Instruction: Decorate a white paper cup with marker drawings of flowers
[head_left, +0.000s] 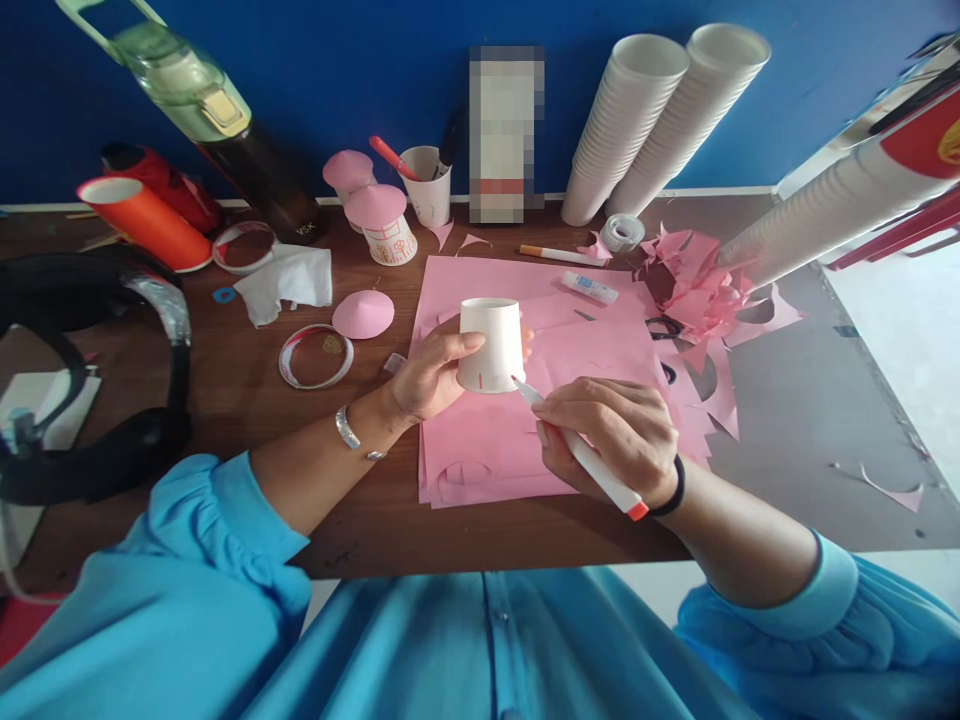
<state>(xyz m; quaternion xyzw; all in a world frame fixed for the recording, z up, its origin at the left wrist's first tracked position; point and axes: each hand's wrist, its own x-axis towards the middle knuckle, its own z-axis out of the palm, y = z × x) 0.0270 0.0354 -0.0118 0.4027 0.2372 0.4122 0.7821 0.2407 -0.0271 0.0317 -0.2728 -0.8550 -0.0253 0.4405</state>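
A white paper cup [491,340] is held upside down in my left hand [435,372], the thumb on its near side and fingertips showing behind its right side. One short red line is on the cup near its wide lower rim. My right hand [611,435] is closed around a white marker [600,470] with a red end, its tip at the cup's lower right edge. Both hands are above stacked pink paper sheets [465,440]. Left of them a pink paper cone [364,314] lies on the table.
Decorated cups with pink cone tops [390,235] stand behind, beside a cup of pens [431,195]. Tall cup stacks [622,120] rise at the back. Tape rolls [316,357], a glue stick [590,287], pink scraps [694,275], black headphones [176,380] and a bottle [255,170] lie or stand around.
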